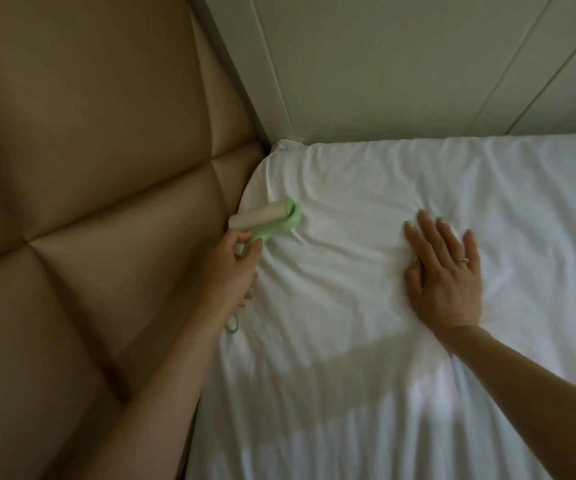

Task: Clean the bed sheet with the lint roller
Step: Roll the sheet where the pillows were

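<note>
Wrinkles worry me most. The sticky lint roller [265,220] could grab a fold of the bed sheet [366,375] and drag it up, or bump the headboard [89,161] just beside it. My left hand [236,268] is curled round the green handle, with the roll at the sheet's far corner. My right hand [443,271] lies flat, fingers straight, pressing the sheet. The sheet is white, soft and crumpled. The roll is a pale tube. The headboard is tan and puffy.

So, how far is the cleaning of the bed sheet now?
Done: no cleaned patch shows. In hand: the left hand grips the lint roller at the corner of the bed sheet, beside the headboard; the right hand presses flat on it. Left: likely most of the wrinkled sheet.
</note>
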`<act>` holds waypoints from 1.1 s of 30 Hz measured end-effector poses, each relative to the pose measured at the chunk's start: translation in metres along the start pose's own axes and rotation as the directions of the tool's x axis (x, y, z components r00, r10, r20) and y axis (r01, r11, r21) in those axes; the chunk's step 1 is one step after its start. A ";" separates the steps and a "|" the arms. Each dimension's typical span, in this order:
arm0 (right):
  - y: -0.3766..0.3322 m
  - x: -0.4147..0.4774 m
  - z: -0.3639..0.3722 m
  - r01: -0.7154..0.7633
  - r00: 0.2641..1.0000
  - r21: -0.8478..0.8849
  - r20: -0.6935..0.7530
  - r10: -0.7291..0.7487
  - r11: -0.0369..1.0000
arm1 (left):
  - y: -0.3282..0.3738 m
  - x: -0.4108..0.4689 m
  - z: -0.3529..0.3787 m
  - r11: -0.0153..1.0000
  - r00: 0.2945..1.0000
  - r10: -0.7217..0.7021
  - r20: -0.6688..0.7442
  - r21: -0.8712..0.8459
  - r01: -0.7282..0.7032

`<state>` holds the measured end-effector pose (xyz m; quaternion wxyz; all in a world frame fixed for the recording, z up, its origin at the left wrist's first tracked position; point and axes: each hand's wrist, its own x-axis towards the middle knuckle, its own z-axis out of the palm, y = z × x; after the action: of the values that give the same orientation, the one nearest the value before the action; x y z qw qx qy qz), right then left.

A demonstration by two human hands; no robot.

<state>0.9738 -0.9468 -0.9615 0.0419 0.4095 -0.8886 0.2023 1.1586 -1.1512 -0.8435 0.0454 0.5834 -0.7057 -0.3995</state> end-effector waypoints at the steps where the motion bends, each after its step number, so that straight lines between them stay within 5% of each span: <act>1: 0.000 0.000 0.000 -0.003 1.000 0.003 0.001 0.003 1.000 | -0.001 0.006 0.003 1.000 1.000 -0.009 0.004 0.016 0.009; 20: 0.001 0.000 0.006 0.008 0.998 -0.006 -0.057 -0.008 1.000 | 0.006 0.081 0.028 0.964 0.968 0.239 0.079 0.102 -0.246; 27: 0.002 0.000 0.009 0.014 0.997 -0.018 -0.071 -0.015 1.000 | 0.076 0.173 0.032 0.988 0.973 0.090 0.214 0.106 -0.115; 33: 0.004 -0.001 0.009 0.018 0.998 -0.025 -0.067 -0.020 1.000 | 0.074 0.159 0.035 0.993 0.978 0.051 0.200 0.091 -0.070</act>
<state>0.9724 -0.9468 -0.9713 0.0784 0.4103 -0.8852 0.2047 1.0315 -1.2695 -0.8854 -0.0413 0.5206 -0.7427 -0.4191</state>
